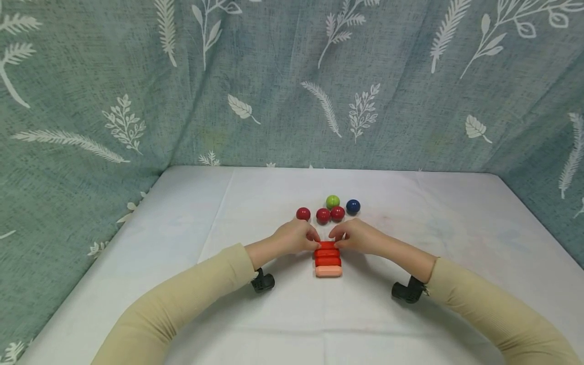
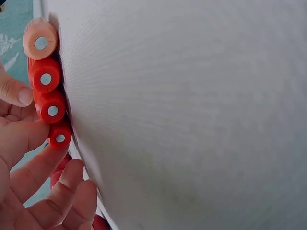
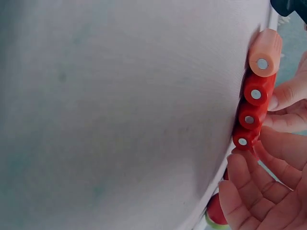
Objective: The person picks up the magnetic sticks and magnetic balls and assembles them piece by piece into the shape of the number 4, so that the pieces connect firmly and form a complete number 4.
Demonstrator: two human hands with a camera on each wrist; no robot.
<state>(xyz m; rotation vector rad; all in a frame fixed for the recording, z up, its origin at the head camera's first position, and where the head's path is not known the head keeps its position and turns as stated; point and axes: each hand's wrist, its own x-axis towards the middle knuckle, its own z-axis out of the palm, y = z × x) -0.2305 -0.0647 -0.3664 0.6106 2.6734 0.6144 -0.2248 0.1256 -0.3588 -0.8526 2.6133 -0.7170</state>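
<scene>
A row of short rods with silver discs at their ends lies side by side on the white cloth: a peach rod nearest me, then three red ones. My left hand pinches the left end of the farthest red rod between thumb and a finger. At its other end, my right hand does the same. In the left wrist view, that rod's end disc shows between the fingertips. The middle red rods touch their neighbours in the right wrist view.
Beyond the hands sit three red balls, a green ball and a dark blue ball. The white cloth covers the table up to a green leaf-patterned curtain. Black cameras hang under both wrists.
</scene>
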